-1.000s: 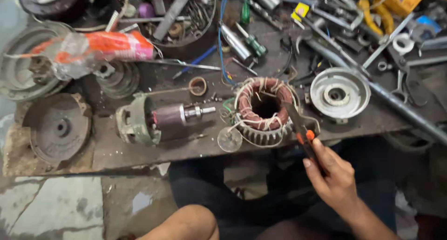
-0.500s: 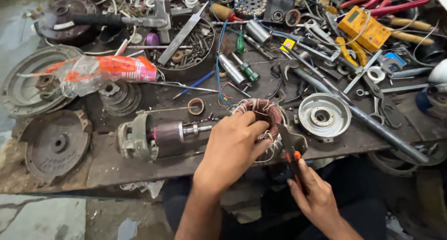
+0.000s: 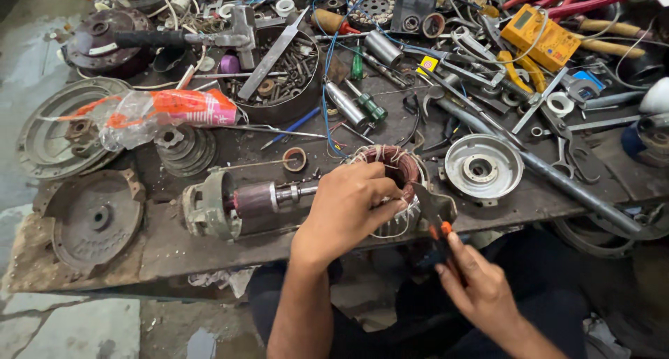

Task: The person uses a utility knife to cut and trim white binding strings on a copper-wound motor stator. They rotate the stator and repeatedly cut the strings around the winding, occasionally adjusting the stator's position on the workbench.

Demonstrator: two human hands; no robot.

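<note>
At the bench edge (image 3: 209, 258) — left hand (image 3: 348, 209) clamps stator (image 3: 394, 174), right hand (image 3: 481, 289) clamps pliers (image 3: 435, 216).

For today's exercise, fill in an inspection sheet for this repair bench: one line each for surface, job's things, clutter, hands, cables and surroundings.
Surface: dark, grimy wooden bench, crowded.
Job's things: copper-wound stator at the front edge; pliers with orange handles against its right side.
Clutter: rotor on its shaft, round metal end cover, tray of screws, yellow meter, green screwdrivers, plastic-wrapped orange packet.
Hands: left hand grips the stator; right hand holds the pliers.
Cables: blue wire snaking across the bench.
Surroundings: cracked concrete floor; person's dark-clothed legs below.
</note>
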